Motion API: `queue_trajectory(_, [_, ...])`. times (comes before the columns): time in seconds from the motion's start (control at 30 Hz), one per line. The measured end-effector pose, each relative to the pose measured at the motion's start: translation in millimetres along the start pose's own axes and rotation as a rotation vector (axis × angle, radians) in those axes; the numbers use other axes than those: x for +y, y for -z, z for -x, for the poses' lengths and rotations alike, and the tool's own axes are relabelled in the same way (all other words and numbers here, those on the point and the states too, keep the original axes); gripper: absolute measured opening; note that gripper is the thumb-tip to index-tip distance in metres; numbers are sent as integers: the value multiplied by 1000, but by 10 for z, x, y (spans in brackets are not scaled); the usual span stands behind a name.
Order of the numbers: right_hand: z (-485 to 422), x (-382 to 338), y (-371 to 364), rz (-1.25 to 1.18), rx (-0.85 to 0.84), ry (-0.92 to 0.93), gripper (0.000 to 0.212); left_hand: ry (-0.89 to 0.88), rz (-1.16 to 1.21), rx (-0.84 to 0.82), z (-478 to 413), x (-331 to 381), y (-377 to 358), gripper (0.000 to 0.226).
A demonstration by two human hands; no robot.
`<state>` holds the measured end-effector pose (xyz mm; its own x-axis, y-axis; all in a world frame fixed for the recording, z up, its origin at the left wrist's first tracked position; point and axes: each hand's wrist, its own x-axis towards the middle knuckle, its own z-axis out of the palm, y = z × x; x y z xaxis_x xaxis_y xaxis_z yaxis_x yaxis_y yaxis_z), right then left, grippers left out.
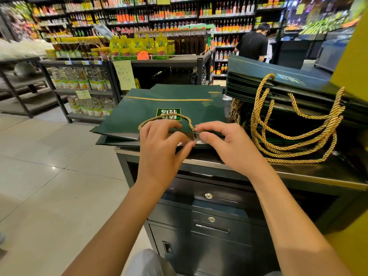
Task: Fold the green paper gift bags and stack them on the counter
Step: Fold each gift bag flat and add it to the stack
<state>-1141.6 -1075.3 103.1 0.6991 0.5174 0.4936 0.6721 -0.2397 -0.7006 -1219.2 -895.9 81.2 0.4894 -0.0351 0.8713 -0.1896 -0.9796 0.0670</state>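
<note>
From the head camera, a green bag point(165, 104) lies flat on the tabletop point(310, 174), its mouth toward the person and its far end overhanging the tabletop edge toward the aisle. Its gold rope handle point(165, 117) loops back across the printed label. To the right, a stack of folded bags point(282, 82) sits raised and tilted, its gold handles point(294, 136) spilling onto the tabletop.

The left hand point(159, 144) is curled over the bag's near edge, fingertips on top and thumb reaching along the rim. The right hand point(229, 148) pinches the same edge between forefinger and thumb, just where the rope's end enters the paper. Whether the left thumb sits under the rim is hard to tell, since the fingers hide it.

The step in hand seems to be flattening the mouth. To do it well, both hands should line up the two rims, tuck the rope flat inside the outline, and press along the existing creases before lifting the bag onto the stack.
</note>
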Motion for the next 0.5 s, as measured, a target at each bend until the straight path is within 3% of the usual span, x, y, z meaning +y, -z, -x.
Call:
queue_trajectory(0.33, [-1,7,-5,5,-3,20,23,214,71,30,-4,183,-109,18])
queue_trajectory(0.5, [20,7,-3,-21,16,1,20,207,112,13,2,175,-95,9])
